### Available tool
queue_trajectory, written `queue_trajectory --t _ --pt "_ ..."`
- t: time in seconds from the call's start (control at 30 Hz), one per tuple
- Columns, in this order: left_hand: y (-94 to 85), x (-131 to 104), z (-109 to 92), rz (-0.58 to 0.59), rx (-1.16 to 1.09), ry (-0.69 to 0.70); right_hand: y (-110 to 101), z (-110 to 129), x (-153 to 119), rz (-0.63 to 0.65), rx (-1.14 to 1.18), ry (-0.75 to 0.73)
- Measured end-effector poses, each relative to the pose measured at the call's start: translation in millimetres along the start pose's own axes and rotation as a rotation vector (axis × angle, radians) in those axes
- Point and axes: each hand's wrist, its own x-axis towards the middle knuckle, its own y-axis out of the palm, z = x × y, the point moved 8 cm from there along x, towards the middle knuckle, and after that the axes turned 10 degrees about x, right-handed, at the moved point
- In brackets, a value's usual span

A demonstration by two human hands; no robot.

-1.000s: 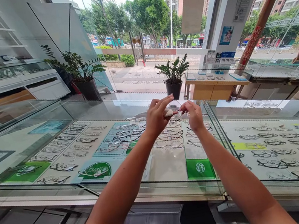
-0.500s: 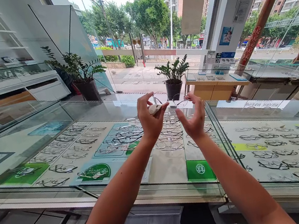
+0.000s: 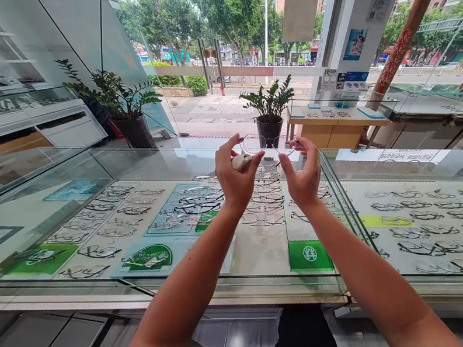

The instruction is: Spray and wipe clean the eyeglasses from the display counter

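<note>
A pair of thin-rimmed glasses [image 3: 255, 143] is raised above the glass counter between my two hands. My left hand [image 3: 235, 176] has its fingertips at the left end of the frame, and a pale cloth [image 3: 240, 162] is tucked in its palm. At the right end of the glasses, my right hand [image 3: 304, 176] grips the frame near its hinge with the fingers, its thumb standing apart below. The lenses are clear, so their edges are hard to make out.
Below the hands is a glass display counter [image 3: 254, 258] with rows of glasses and a green box [image 3: 310, 255]. Another glass case [image 3: 425, 164] adjoins it on the right. Potted plants [image 3: 269, 128] [image 3: 136, 131] stand beyond.
The view has tipped slightly downward. The glasses have turned a little between my hands, and my right hand sits slightly further right, its thumb still apart from the frame.
</note>
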Motion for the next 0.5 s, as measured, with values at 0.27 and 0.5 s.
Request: queue_trajectory --t 0.27,0.5 --pt "6.5 -3 4 0.044 0.042 -0.014 -2 -8 5 -0.005 -0.024 0.045" --pt "9.9 -7 7 0.041 -0.022 -0.078 2 -18 3 -0.003 0.085 0.135"
